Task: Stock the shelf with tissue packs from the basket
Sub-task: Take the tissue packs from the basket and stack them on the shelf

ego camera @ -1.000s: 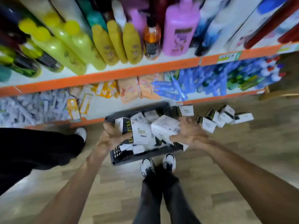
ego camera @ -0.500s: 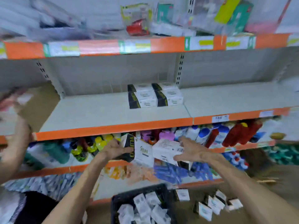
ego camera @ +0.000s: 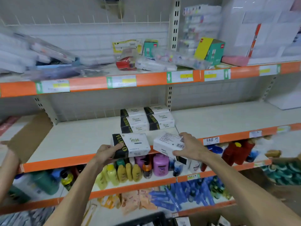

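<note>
While both packs hang over the front lip, stock reads as follows.

1. Shelf (ego camera: 73,141): middle tier, centre of frame. Orange front edge, pale deck, bare on either side of the stock.
2. Cardboard sheet (ego camera: 31,134): left of frame, lying tilted at the deck's end. Another person's hand (ego camera: 9,160) is at it, far left edge.
3. Stocked tissue packs (ego camera: 146,119): 2 columns at the back of the deck, centre frame. They touch each other and look 3 high, with black bands to the left.
4. Left pack (ego camera: 135,145): label up, black band left. The left hand (ego camera: 105,152) grips it, thumb over the band end and fingers underneath.
5. Right pack (ego camera: 167,144): barcode face up and tilted. The right hand (ego camera: 190,149) grips its right end, fingers curled over the top. Whether the dark edge below it is a 2nd pack cannot be told.
6. Basket (ego camera: 151,220): bottom centre, rim only.

Handling note (judgement): start a front row just ahead of the 2 columns. Turn the right pack label up, with its band to the left, to match. Lay each pack flat on the deck and slide it back until it touches the stock. Release only once the pack is fully past the lip, and keep it apart from the cardboard.
</note>
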